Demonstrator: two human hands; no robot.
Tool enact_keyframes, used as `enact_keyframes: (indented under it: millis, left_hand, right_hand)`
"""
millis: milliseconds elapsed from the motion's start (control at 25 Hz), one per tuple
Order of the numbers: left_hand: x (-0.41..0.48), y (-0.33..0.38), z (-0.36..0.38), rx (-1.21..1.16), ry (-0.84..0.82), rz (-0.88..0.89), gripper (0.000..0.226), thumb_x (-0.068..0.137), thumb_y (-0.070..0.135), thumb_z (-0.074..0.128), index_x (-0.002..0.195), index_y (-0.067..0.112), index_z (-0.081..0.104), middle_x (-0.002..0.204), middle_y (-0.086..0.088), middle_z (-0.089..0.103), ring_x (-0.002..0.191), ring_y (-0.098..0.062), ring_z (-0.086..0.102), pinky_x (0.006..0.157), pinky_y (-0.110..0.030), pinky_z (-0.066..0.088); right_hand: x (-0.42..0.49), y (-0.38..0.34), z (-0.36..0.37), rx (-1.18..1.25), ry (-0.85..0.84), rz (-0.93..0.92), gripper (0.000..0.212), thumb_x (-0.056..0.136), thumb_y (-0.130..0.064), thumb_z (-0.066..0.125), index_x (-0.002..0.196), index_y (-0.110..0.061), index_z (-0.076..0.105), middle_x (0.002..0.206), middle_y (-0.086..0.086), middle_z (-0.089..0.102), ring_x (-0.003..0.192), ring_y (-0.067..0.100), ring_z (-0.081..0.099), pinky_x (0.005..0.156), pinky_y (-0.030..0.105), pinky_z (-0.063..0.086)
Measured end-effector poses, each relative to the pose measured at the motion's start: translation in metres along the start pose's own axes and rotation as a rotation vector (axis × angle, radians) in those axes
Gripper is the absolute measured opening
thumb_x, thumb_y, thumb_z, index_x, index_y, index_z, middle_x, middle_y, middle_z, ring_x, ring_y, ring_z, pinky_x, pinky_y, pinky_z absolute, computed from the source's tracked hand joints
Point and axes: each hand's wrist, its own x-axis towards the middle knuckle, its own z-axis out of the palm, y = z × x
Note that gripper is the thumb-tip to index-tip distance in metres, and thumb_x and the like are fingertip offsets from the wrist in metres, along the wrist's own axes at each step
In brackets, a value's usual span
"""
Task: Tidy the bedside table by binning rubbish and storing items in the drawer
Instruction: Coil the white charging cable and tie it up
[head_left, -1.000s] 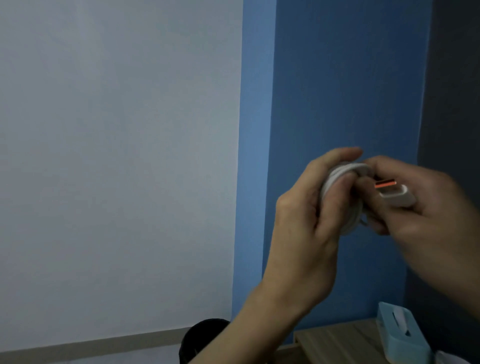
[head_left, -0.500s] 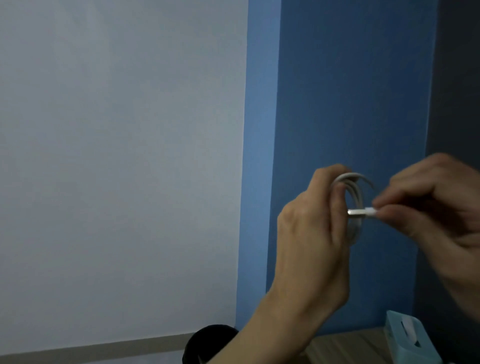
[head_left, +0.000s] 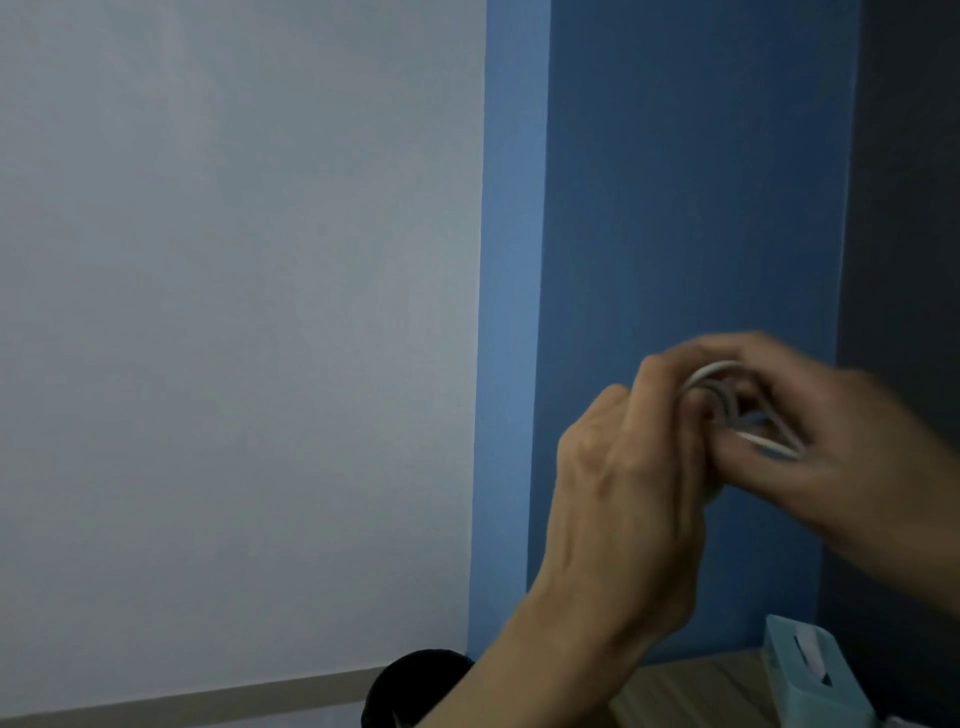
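A coiled white cable (head_left: 719, 402) is held up in front of the blue wall. My left hand (head_left: 628, 483) grips the coil from the left, fingers curled round it. My right hand (head_left: 826, 431), blurred by motion, reaches over the coil from the right and pinches the loose white end of the cable (head_left: 769, 444). The wooden bedside table (head_left: 691, 691) shows only as a strip at the bottom right, below both hands.
A light blue tissue box (head_left: 810, 675) stands on the table at the bottom right. A black round bin (head_left: 410, 686) sits on the floor left of the table, partly behind my left forearm. A pale wall fills the left half.
My right hand has moved left, over the top of the coil, carrying the cable end across it. Both hands sit slightly lower, and the plug tip is hidden.
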Motion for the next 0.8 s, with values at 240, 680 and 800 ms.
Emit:
enact_keyframes:
  millis: [240,680,800]
  left_hand:
    - [-0.004,-0.008,0.004,0.117,0.051,0.12,0.042,0.099,0.039,0.016,0.106,0.019,0.052,0.075,0.001,0.066,0.061,-0.021,0.057,0.054,-0.036,0.046]
    - [-0.004,-0.01,-0.005,0.022,0.134,0.013,0.035,0.099,0.039,0.019,0.103,0.025,0.051,0.08,0.002,0.063,0.07,-0.019,0.057,0.062,-0.037,0.046]
    - [-0.002,-0.008,-0.006,-0.054,0.105,-0.04,0.036,0.098,0.042,0.021,0.103,0.027,0.053,0.077,0.007,0.057,0.067,-0.013,0.053,0.061,-0.031,0.045]
  right_hand:
    - [0.004,0.003,0.011,0.304,-0.122,0.147,0.02,0.062,-0.033,0.064,0.059,-0.014,0.06,0.052,0.003,0.057,0.047,0.003,0.048,0.045,0.016,0.041]
    - [0.001,0.025,0.003,1.1,-0.33,0.399,0.052,0.058,-0.038,0.075,0.096,-0.003,0.072,0.098,0.017,0.062,0.097,0.027,0.057,0.088,0.036,0.049]
    - [0.006,0.024,0.006,0.988,-0.24,0.338,0.041,0.05,-0.037,0.077,0.083,-0.013,0.078,0.074,0.002,0.073,0.067,0.008,0.068,0.062,0.016,0.056]
